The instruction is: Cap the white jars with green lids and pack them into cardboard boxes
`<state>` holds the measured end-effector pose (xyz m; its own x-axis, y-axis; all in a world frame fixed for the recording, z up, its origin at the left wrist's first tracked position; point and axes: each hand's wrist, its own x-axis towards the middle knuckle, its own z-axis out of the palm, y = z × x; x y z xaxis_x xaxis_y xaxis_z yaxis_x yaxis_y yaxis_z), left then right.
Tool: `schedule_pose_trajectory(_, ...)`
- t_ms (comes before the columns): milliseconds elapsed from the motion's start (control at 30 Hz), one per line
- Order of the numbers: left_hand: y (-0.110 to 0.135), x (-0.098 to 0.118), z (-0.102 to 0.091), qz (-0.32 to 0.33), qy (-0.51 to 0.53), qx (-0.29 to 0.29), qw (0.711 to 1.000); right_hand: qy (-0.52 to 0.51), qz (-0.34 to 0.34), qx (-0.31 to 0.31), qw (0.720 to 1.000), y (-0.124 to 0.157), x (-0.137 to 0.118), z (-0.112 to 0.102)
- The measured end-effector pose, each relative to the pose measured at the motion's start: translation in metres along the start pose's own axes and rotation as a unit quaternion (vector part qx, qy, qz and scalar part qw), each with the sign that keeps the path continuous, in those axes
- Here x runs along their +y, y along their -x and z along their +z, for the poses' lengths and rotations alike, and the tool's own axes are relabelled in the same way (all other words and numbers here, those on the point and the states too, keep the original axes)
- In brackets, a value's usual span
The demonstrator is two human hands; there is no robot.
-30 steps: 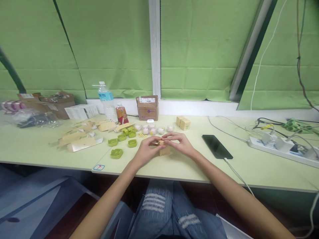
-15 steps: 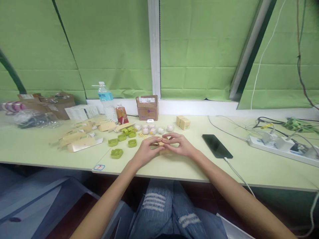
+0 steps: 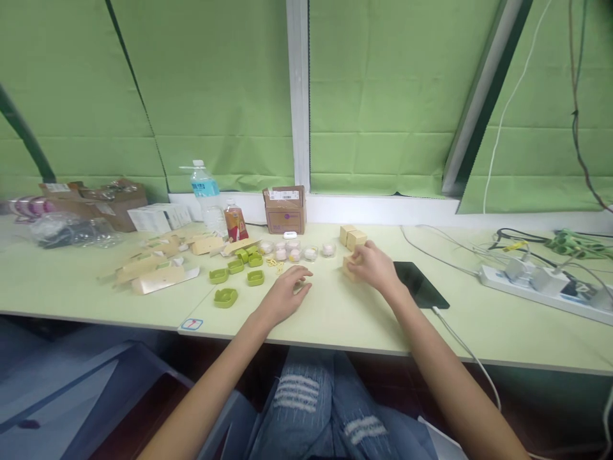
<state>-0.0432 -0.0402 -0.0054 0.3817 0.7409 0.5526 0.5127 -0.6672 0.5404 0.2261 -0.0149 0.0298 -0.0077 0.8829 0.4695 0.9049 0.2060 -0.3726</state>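
Observation:
My right hand (image 3: 374,267) grips the top of a small tan cardboard box (image 3: 350,271), its fingers hiding part of it. Just behind stand two similar small boxes (image 3: 354,239), side by side. My left hand (image 3: 287,294) hovers over or rests on the table with curved fingers apart, holding nothing. Left of it lie several green square cups (image 3: 225,297). Small yellow pieces (image 3: 274,262) are beyond its fingertips, along with several clear round containers (image 3: 311,253) with pale contents.
Flattened tan cartons (image 3: 160,278) lie on the left of the table (image 3: 306,329). A water bottle (image 3: 205,198), a red-labelled bottle (image 3: 234,222) and a brown carton (image 3: 285,211) stand at the back. A black phone (image 3: 424,287) and a power strip (image 3: 517,284) are right.
Both hands were together at the small box. My right hand has carried it right, close to the other two boxes, and my left hand has let go.

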Motion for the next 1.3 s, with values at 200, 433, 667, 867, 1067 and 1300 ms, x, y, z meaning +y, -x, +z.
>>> schedule_pose_trajectory(200, -0.001, -0.001, 0.001, 0.001, -0.01, 0.002, 1.0, 0.026, 0.093, 0.054, 0.994, -0.036, 0.021, 0.02)
schedule_pose_trajectory(433, 0.001, 0.0, 0.002, -0.015, -0.012, -0.007, 1.0, -0.006, 0.093, 0.06, 0.994, -0.054, 0.031, 0.051)
schedule_pose_trajectory(667, -0.01, 0.01, -0.03, -0.059, -0.091, 0.047, 0.993, -0.075, 0.016, 0.162, 0.984, -0.032, 0.034, 0.049)
schedule_pose_trajectory(867, -0.006, 0.006, -0.128, -0.248, -0.264, 0.099, 0.927, -0.122, -0.188, 0.145, 0.964, -0.031, 0.002, 0.061)
schedule_pose_trajectory(1067, 0.029, -0.01, -0.179, -0.455, -0.237, -0.069, 0.856, -0.092, -0.308, 0.015, 0.947, -0.02, -0.023, 0.079)
schedule_pose_trajectory(1300, 0.02, 0.001, -0.132, -0.457, -0.105, -0.155, 0.87, -0.124, -0.334, -0.042, 0.934, -0.007, -0.04, 0.074)
